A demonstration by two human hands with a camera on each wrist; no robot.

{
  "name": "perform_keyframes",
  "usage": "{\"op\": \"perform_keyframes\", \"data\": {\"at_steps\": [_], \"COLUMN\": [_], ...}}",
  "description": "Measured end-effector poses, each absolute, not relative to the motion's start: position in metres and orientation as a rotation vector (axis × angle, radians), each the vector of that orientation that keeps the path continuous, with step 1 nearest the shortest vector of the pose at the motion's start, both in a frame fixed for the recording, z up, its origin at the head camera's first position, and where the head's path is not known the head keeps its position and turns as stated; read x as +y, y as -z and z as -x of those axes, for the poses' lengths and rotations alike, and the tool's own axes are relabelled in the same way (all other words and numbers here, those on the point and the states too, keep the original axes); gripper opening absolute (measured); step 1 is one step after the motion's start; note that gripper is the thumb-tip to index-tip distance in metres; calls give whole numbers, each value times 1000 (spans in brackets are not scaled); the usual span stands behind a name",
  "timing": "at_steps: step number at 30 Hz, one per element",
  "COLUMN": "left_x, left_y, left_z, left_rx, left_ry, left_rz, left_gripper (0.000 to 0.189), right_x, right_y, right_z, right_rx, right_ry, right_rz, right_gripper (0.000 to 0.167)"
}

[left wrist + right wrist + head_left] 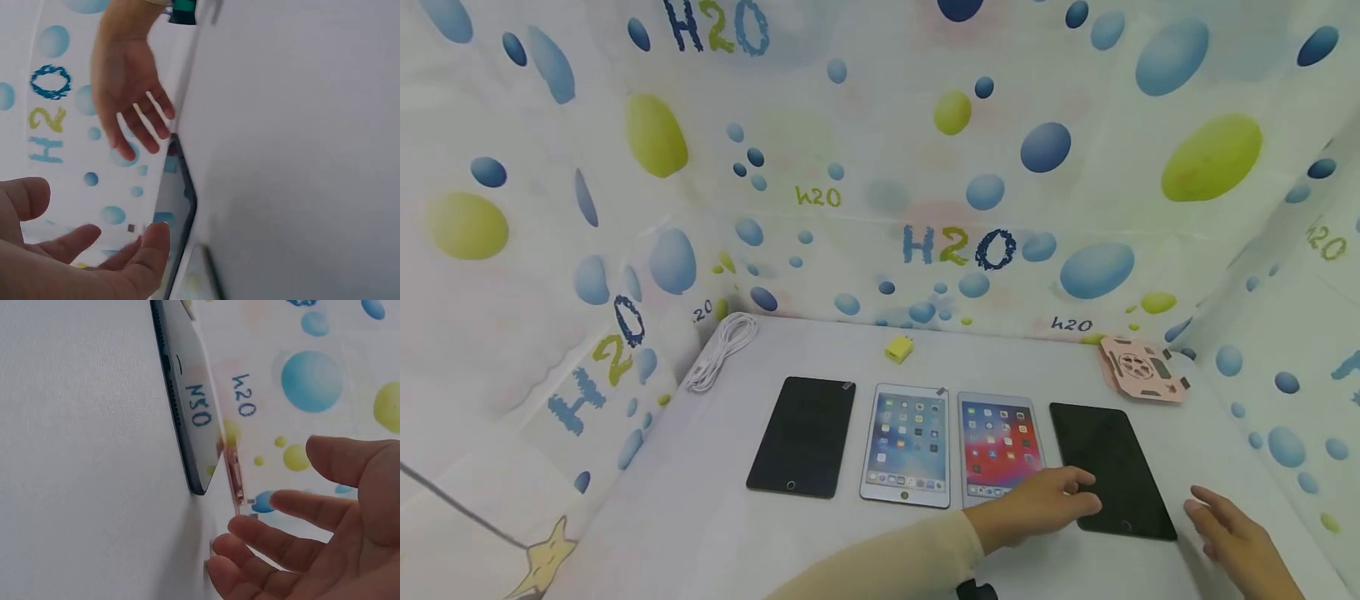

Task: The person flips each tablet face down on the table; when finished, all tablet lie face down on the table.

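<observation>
A tablet with a dark screen (1112,454) lies face up at the right end of a row. Over its left edge reaches my left hand (1036,505), fingers loosely bent and holding nothing. Just off the tablet's lower right corner is my right hand (1238,533), palm turned inward and fingers apart. In the right wrist view that hand (306,544) is spread beside the tablet's edge (181,406). Both hands show in the left wrist view, my left hand (106,256) below and my right hand (128,81) above, with the tablet's thin edge between them.
Left of it lie a tablet with a red-and-blue home screen (1000,442), partly behind my left wrist, one with a light blue screen (906,442) and another dark tablet (805,437). Behind are a white cable bundle (722,350), a yellow plug adapter (898,349) and a pink flat piece (1142,371).
</observation>
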State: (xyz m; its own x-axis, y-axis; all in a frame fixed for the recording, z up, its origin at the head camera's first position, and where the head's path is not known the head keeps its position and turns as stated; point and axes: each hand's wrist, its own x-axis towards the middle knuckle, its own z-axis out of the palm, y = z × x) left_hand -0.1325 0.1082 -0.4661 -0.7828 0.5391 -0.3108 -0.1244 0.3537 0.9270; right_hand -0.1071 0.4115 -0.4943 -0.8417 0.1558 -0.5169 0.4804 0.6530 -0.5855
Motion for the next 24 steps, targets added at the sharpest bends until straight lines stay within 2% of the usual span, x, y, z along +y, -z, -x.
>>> {"op": "perform_keyframes", "data": {"at_steps": [4, 10, 19, 24], "left_x": [128, 147, 155, 155], "left_y": [472, 481, 478, 479], "left_z": [130, 125, 119, 117], "left_rx": [2049, 2048, 1891, 1708], "left_ry": [-1489, -1585, -1767, -1896], "left_rz": [-229, -70, 96, 168], "left_gripper": [37, 33, 34, 33], "right_x": [410, 406, 403, 409], "right_y": [495, 499, 497, 501], "right_z": [107, 105, 105, 104], "right_rx": [2382, 2337, 2237, 2149], "right_ry": [1197, 1312, 1490, 1651], "right_rz": [-570, -623, -697, -741], "right_gripper": [104, 96, 83, 85]}}
